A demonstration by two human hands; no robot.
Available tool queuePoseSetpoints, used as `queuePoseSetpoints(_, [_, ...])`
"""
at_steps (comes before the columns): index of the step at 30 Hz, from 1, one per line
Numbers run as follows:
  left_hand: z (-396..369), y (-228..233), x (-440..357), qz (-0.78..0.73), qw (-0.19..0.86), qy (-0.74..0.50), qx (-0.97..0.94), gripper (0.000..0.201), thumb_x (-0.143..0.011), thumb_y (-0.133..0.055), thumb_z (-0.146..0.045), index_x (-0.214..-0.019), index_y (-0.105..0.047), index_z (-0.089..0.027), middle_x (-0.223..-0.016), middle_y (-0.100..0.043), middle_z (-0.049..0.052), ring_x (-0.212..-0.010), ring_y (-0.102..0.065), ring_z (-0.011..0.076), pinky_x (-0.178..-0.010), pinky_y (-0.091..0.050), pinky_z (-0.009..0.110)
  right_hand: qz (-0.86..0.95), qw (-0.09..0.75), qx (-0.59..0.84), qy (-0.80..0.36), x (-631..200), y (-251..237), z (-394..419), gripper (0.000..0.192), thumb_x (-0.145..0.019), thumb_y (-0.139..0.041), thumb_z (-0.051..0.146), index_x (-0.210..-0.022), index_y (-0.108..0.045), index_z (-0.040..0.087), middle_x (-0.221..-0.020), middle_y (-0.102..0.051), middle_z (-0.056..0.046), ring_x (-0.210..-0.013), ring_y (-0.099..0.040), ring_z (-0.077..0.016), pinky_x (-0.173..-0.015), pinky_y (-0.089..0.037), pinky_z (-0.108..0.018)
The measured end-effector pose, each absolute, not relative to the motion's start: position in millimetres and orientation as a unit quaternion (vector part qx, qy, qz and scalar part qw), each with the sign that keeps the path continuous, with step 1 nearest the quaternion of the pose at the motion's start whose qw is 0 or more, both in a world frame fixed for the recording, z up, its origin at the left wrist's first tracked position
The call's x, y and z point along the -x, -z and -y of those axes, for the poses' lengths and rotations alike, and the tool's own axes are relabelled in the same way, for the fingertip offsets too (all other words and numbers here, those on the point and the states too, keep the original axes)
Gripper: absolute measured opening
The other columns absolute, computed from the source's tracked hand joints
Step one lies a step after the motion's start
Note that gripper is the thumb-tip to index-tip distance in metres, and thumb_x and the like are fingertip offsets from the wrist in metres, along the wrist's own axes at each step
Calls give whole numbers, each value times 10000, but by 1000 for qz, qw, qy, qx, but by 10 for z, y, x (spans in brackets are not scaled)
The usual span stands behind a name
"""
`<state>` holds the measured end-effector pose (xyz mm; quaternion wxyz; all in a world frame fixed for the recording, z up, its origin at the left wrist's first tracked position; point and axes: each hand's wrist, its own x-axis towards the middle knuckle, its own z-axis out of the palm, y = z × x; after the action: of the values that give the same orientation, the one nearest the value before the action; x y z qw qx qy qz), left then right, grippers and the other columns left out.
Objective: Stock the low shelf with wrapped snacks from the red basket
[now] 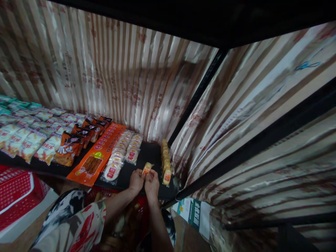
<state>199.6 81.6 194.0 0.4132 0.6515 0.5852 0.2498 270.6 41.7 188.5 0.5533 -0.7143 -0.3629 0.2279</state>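
Between my two hands, just above the front of the black shelf point(128, 171), is a small yellow snack packet point(147, 168) with an orange-red label. My left hand point(137, 180) pinches its left side, and the fingers of my right hand point(152, 182) close on its lower right. To the right stands a row of similar yellow snack packets point(166, 175), one behind another. On the left, two rows of round white cracker packets point(113, 170) run back toward the curtain. A large orange bag of stick snacks point(91, 164) lies flat beside them.
Orange-brown and white snack bags point(34, 145) fill the shelf's left side. A red basket point(18, 196) stands at lower left. Dark metal posts point(199, 94) and striped sheeting point(118, 70) bound the back and right. A printed carton point(194, 213) is low on the right.
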Motion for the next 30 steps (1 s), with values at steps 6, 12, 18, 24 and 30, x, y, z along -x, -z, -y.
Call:
queuePoseSetpoints(6, [-1130,-1884,-2248,-579,466,-256,-618,89,-817,-511,-133,-845,-593,-111,-784,-657,45,-689,-595,95,-618,-406,170,368,488,769,-187,-2811,-1826,-594,418,-767,-384,197,-1155,-537,166,-1069,-586,-115,-925,-604,-182,-872,-442,-296])
queuePoseSetpoints(12, [-1393,-1889,-2462,-592,427,-244,-639,121,-812,-530,-157,-904,-595,-112,-816,-661,58,-728,-603,113,-613,-398,185,352,474,788,-175,-2962,-1809,-830,445,-764,-356,198,-1157,-562,155,-1152,-575,-116,-1055,-555,-214,-917,-404,-305])
queuePoseSetpoints(18, [-1620,-1970,-2652,-599,397,-225,-658,164,-826,-519,-176,-959,-598,-122,-914,-660,76,-847,-606,139,-695,-404,209,332,497,778,-196,-3127,-1786,-1062,415,-793,-355,260,-1115,-592,148,-1136,-601,-114,-1035,-570,-209,-918,-406,-301])
queuePoseSetpoints(24, [-1858,-2020,-2824,-611,371,-199,-670,195,-843,-510,-211,-971,-598,-92,-966,-655,108,-923,-599,172,-736,-392,226,308,532,754,-230,-3253,-1768,-1277,473,-830,-330,373,-1141,-579,119,-1173,-605,-123,-1091,-550,-215,-967,-378,-310])
queuePoseSetpoints(30, [-2088,-2001,-2999,-603,373,-200,-676,219,-857,-503,-244,-968,-601,-83,-948,-662,113,-894,-616,164,-699,-398,212,299,573,721,-251,-3364,-1702,-1471,595,-836,-305,501,-1223,-535,111,-1280,-538,-110,-1213,-465,-209,-1047,-301,-318])
